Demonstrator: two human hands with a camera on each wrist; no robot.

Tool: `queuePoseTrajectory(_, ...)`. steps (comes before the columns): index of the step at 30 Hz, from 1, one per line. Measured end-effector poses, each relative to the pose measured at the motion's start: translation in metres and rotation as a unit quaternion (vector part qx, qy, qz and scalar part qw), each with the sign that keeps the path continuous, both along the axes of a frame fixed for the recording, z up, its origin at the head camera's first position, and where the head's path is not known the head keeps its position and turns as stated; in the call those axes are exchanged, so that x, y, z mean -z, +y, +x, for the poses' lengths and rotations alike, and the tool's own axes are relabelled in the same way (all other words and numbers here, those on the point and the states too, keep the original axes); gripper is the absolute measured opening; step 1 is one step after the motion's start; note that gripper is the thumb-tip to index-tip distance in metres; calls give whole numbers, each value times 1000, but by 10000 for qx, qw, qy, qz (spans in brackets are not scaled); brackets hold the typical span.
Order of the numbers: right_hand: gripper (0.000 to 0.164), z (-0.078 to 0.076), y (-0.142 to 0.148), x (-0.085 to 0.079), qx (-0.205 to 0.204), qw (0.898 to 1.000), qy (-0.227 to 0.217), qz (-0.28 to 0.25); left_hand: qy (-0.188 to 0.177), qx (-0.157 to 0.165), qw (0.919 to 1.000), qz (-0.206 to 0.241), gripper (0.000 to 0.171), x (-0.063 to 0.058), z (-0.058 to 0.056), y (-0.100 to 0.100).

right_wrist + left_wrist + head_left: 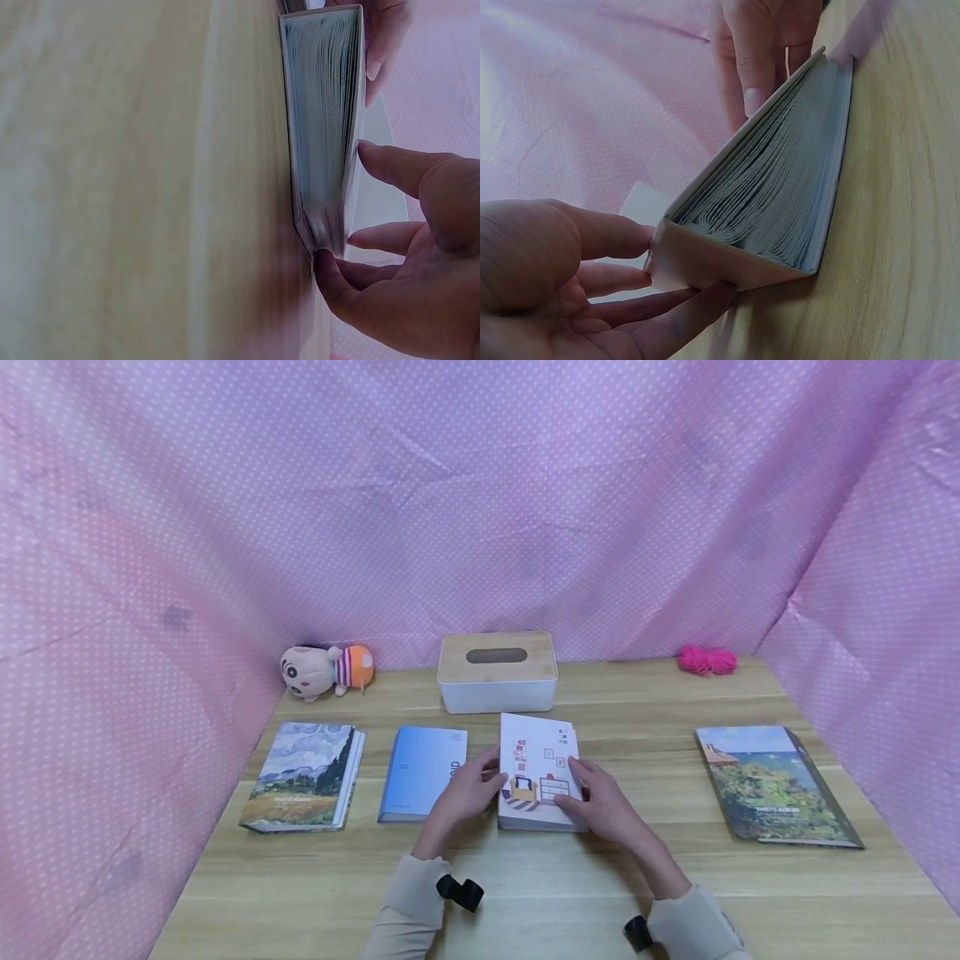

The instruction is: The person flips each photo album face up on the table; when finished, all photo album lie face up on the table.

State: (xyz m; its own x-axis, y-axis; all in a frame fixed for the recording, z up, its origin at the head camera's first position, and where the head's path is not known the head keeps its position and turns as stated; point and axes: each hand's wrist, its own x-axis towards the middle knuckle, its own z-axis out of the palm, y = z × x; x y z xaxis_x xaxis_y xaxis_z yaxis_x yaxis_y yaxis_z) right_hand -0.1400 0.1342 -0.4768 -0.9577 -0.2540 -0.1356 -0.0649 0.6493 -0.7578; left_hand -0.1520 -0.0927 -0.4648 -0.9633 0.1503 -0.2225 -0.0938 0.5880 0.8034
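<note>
A thick white photo album (542,752) with a cartoon room drawn on its cover lies on the table between both hands. My left hand (467,789) holds its left side; in the left wrist view the thumb is at the cover's edge and the fingers are against the spine (712,259). At the opposite side my right hand (603,802) grips the album, thumb on the cover and fingers at the edge. Many page edges (322,105) show between the covers. Just left of the left hand is a blue album (420,772).
On the wooden table (540,902), a landscape-painted album (303,777) lies far left and a garden-painted one (776,785) far right. Along the back are a plush toy (311,672), a tissue box (495,693) and pink yarn (707,660). Pink dotted cloth (480,510) hangs behind.
</note>
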Motion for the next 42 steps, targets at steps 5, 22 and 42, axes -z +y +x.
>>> queuePoseTrajectory(5,74,1,0,2,-2,10000,33,72,-60,-15,10000,51,56,0,-1,-1)
queuePoseTrajectory(22,74,3,-2,3,79,9998,-44,158,-142,-99,9998,76,56,-7,-1,-3)
queuePoseTrajectory(42,69,5,9,2,139,9994,-96,-308,507,-484,9923,-1017,53,-23,6,1)
